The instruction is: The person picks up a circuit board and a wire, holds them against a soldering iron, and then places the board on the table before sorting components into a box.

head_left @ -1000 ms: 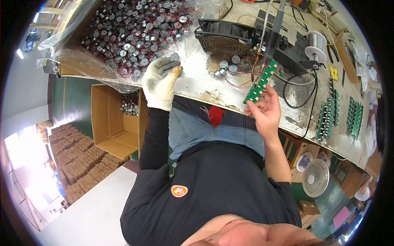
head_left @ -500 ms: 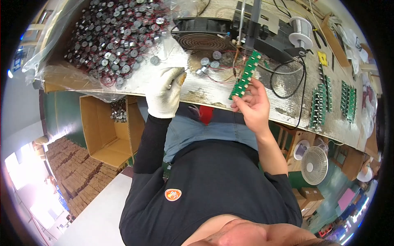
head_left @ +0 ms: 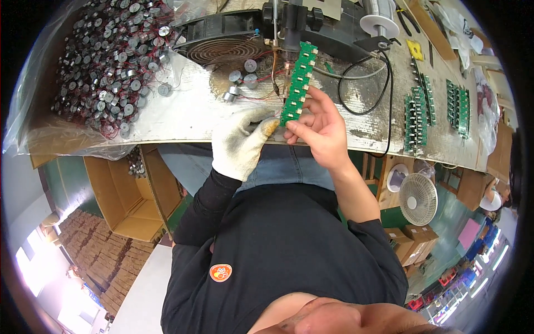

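Note:
My right hand [head_left: 320, 125], bare, pinches the lower end of a long green circuit board [head_left: 298, 83] between thumb and fingers. The board stands tilted, its small white connectors in a row along it. Close to the board's lower end is my left hand [head_left: 240, 142] in a white glove with a brown-stained thumb. Its thumb and forefinger come together by the board's left edge; whatever lies between them is too small to make out. Several small round metal motors [head_left: 250, 65] with thin red wires lie just beyond the glove. Behind the board's upper end stands a black soldering stand [head_left: 292, 28].
A big heap of round motors [head_left: 111, 67] lies on plastic at the left. A black fan [head_left: 225, 51] and a solder spool [head_left: 380, 25] stand at the back. Finished-looking green boards [head_left: 415, 119] lie at the right beside a black cable [head_left: 387, 83]. Below left is an open cardboard box [head_left: 125, 195].
My left hand has moved right and nearer to me, up to the board's lower end. The view has shifted, and the board stays in my right hand.

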Action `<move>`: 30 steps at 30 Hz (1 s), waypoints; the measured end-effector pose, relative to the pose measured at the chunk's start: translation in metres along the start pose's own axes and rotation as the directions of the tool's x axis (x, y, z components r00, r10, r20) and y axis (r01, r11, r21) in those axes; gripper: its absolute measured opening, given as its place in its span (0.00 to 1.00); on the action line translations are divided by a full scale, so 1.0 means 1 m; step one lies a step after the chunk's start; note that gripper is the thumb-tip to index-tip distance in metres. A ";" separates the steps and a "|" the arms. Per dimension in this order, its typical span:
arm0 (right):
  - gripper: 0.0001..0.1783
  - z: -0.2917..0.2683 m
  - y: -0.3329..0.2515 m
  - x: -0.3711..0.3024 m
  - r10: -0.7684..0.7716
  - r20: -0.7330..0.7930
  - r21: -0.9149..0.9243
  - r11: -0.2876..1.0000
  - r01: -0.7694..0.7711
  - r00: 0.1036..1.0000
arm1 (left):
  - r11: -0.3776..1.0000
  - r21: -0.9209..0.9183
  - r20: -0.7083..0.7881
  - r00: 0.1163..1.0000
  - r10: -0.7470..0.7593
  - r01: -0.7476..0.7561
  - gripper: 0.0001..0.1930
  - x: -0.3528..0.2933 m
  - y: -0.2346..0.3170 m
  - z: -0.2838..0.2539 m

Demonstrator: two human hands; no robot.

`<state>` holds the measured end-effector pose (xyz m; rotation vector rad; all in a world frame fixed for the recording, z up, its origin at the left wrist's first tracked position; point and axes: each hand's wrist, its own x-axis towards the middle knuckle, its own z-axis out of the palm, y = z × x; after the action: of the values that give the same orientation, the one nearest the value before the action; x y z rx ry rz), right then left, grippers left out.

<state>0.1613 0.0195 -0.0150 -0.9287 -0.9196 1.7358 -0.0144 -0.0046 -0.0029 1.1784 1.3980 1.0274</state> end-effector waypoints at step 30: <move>0.35 0.008 -0.002 0.004 -0.113 -0.041 0.000 0.994 0.113 0.993 | 0.987 0.115 0.070 0.990 -0.120 0.111 0.10 0.011 0.014 -0.006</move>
<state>0.1539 0.0220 -0.0105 -0.8906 -0.9262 1.6160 -0.0189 0.0088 0.0095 1.1902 1.4602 0.8238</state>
